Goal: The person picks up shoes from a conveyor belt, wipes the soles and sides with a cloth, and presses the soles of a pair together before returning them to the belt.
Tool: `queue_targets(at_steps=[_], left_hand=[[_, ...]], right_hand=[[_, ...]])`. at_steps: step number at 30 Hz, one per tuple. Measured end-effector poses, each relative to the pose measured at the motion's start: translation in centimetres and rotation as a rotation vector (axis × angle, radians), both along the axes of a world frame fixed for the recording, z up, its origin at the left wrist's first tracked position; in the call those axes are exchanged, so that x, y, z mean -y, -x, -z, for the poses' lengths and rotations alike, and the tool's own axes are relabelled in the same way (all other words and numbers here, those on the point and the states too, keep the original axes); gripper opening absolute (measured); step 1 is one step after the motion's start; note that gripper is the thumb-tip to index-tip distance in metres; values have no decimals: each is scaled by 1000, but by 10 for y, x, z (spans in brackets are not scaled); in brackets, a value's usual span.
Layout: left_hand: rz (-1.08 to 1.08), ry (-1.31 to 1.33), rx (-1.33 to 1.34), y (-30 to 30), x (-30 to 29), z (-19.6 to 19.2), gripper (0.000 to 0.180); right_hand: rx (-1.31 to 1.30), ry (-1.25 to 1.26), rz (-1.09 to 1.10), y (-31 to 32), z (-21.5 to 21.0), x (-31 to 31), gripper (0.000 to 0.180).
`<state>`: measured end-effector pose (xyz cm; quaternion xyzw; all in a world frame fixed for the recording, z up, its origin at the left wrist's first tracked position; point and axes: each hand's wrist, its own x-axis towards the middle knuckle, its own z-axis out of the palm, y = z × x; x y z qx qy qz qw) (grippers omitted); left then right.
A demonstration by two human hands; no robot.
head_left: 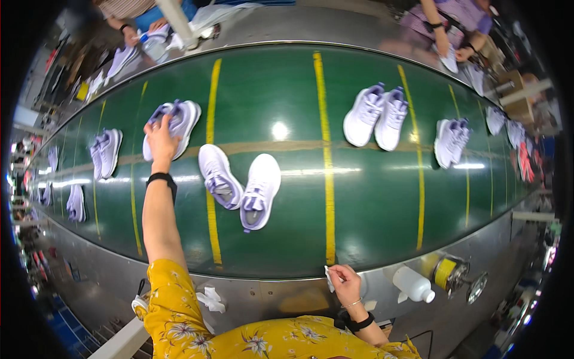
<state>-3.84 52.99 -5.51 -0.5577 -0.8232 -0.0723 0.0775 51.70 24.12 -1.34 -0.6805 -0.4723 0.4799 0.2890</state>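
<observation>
My left arm reaches across the green conveyor belt (269, 90) to a pair of white and lavender sneakers (190, 119). My left hand (162, 142) is closed over the collar of the left shoe in that pair, partly hiding it. Closer to me lie two more sneakers, toes pointing away: a tilted left one (214, 169) and a right one (263, 179), their heels almost touching. By the belt's near edge, my right hand (345, 285) pinches a small white cloth (329, 279).
More sneaker pairs stand on the belt, one at right centre (372, 116) and one at left (107, 154). A white bottle (412, 283) and a metal canister (449, 272) lie on the near ledge, with a crumpled white cloth (211, 299). Across the belt, two people handle shoes.
</observation>
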Motion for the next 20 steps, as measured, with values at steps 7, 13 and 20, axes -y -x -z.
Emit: queue_targets(at_steps=[7,13,20], left_hand=[[-81,-288,82,28,63,23,66],[-111,-446,297,-15,105,-42,60],[545,-364,79,-139,228,-108,57]], right_hand=[[3,-20,-12,-38,-4,23,11],[-52,-92,7,-42,-1,34,11],[-114,-123,-48,-56,-12,61,16]])
